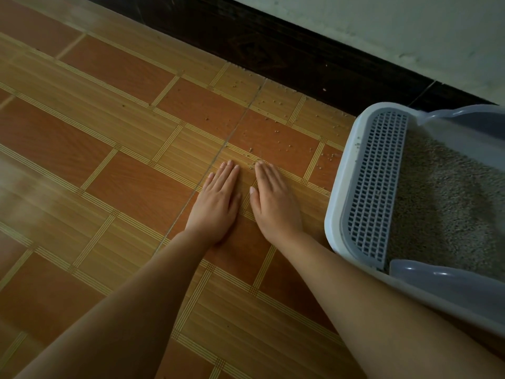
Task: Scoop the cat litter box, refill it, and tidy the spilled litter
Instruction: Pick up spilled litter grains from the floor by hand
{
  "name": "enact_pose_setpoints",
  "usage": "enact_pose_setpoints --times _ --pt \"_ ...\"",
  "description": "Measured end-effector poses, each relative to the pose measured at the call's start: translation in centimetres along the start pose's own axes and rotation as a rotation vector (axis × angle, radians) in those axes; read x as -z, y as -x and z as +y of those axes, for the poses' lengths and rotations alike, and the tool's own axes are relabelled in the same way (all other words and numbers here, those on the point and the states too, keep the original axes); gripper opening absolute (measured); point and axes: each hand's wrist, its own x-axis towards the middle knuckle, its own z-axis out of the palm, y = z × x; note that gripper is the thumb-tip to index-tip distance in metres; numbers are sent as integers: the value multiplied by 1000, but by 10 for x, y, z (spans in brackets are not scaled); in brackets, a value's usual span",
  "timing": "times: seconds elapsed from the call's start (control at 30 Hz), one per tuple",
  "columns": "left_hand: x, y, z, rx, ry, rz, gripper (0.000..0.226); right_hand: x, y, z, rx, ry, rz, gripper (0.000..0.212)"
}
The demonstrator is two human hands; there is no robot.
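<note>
A white litter box [335, 203] stands on the floor at the right, with a grey grated step [377, 184] along its near end and grey litter [442, 203] inside. Small litter grains [276, 132] lie scattered over the tiles between the box and the dark skirting. My left hand [217, 203] and my right hand [274, 203] lie flat on the floor side by side, palms down, fingers straight and together. A few grains sit right at my right fingertips. Both hands hold nothing.
The floor is wood-patterned tile in orange and tan [109, 165]. A dark skirting board [287, 58] runs under a pale wall [410, 28] at the back. A translucent grey rim piece [442, 280] sits on the box's near side.
</note>
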Motion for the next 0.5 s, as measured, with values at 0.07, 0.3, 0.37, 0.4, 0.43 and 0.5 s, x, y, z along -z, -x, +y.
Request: enact_pose_setpoints --times 0.07,0.3,0.37,0.4,0.43,0.5 --pt "1 0 0 -2 -4 -3 56 3 -9 -3 -14 22 16 53" --pt "0 -1 0 0 8 -2 54 9 -48 -10 -7 149 -129 55" --pt "-1 -2 -1 -3 10 -5 55 10 -45 -9 15 148 -133 52" --pt "-1 -2 -2 -7 7 -4 56 10 -41 -8 30 149 -127 51" --pt "-1 -2 -2 -12 5 -1 57 10 -36 -7 47 156 -125 51" --pt "-1 -2 -2 -13 7 -3 56 8 -24 -3 73 172 -119 50"
